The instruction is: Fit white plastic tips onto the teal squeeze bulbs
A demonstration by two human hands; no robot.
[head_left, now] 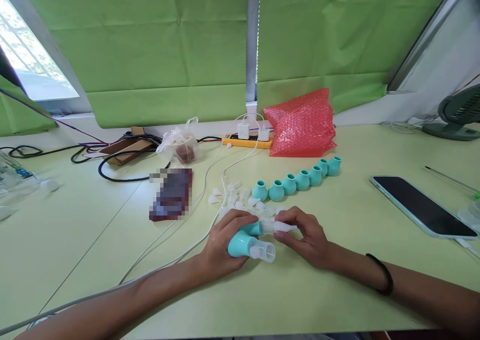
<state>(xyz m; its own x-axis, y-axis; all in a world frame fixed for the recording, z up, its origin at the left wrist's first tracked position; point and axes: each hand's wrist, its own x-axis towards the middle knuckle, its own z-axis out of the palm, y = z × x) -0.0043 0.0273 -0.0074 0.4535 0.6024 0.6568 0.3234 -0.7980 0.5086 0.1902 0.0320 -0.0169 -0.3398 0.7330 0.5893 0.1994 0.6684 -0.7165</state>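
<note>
Two teal bulbs with clear tubes are in my left hand (pixel 228 240), its fingers wrapped round them. The nearer teal bulb (pixel 239 244) has a clear tube (pixel 263 250) whose open end points right. On the farther bulb's clear tube (pixel 267 227), my right hand (pixel 308 237) pinches a white pointed tip (pixel 284 226) at the end. Whether that tip is fully seated I cannot tell. Just beyond the hands lies a loose pile of small white translucent pieces (pixel 234 196). Behind it, several teal bulbs (pixel 289 184) stand in a slanting row, mouths up.
A white cable (pixel 195 247) runs under my left forearm's side toward an orange power strip (pixel 240 141). Red bubble-wrap bags (pixel 302 127) lean at the back. A phone (pixel 420 205) lies on the right, a dark red packet (pixel 171 195) on the left, near a cardboard box (pixel 129 150).
</note>
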